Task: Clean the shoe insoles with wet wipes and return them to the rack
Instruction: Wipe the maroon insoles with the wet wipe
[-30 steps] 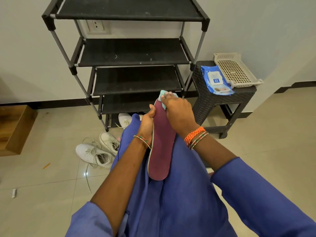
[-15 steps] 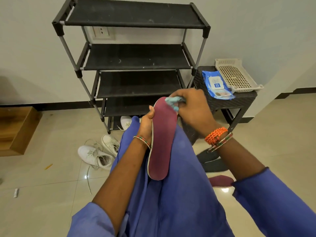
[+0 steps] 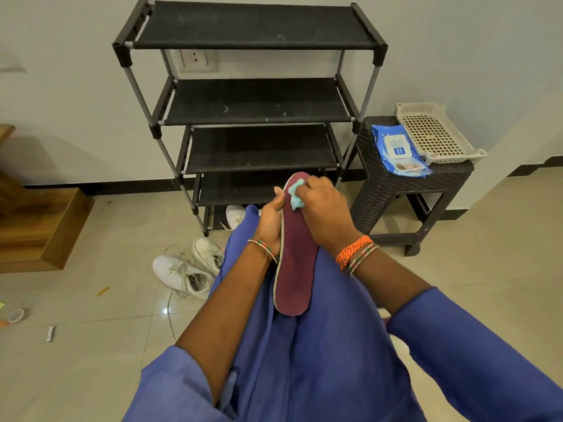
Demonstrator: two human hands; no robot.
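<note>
On our lap, left to right: our left hand (image 3: 269,222) is clamped on the left edge of the maroon insole (image 3: 294,254), thumb hooked over the rim near the far end, fingers hidden behind it. That hand is the fixture; it carries the insole and sets its angle. The insole's long axis runs away from us, its near rounded end resting on the blue fabric of our lap and its far end pointing toward the bottom shelf of the black rack (image 3: 259,95), tilted a touch right. Our right hand (image 3: 323,214) is closed on a crumpled pale blue wet wipe (image 3: 296,196), pressing it onto the top face close to the far end, just beside the left thumb. So the wipe sits at the far end and nearly all the uncleaned-looking length lies toward us, down the axis. Our read: the next stroke should pull straight back along that axis toward the near end, right hand moving, left hand holding. Risk is the insole flexing or slipping on the lap fabric, since only the far part is gripped. Right of us, the wipes pack (image 3: 399,149) lies on the front edge of the dark stool (image 3: 393,190), beside a beige tray (image 3: 435,132), nearer the right hand. White shoes (image 3: 185,269) lie on the floor left of our knee; rack shelves show no insoles yet.
</note>
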